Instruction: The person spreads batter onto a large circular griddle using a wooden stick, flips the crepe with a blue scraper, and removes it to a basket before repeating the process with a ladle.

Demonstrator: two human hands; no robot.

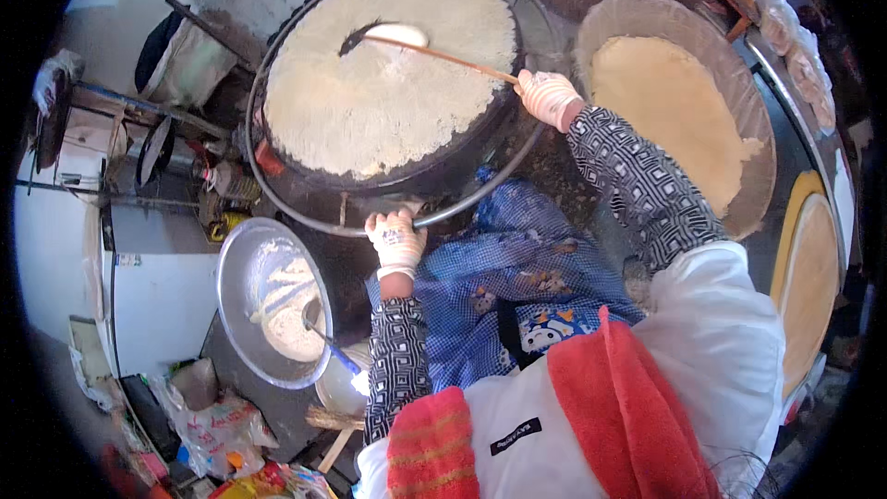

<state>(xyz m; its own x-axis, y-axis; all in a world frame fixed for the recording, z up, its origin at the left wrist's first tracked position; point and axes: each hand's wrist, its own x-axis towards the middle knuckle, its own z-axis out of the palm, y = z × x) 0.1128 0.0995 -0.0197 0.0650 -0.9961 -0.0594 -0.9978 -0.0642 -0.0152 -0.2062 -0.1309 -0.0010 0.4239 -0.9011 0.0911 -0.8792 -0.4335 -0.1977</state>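
Observation:
A wide round griddle carries a thin, pale sheet of batter that reaches nearly to its edge. My right hand, in a striped glove, is closed round the end of a long wooden-handled spreader. The spreader's dark curved head touches the batter left of the middle, beside a wetter white pool of batter. A metal ring runs round the griddle. At its near side my left hand, also gloved, has its fingers bent over the ring.
Left of me stands a metal basin of batter with a blue-handled ladle. A large round pan at the right holds a finished-looking tan flatbread. Round boards lean at far right. Plastic bags lie at lower left.

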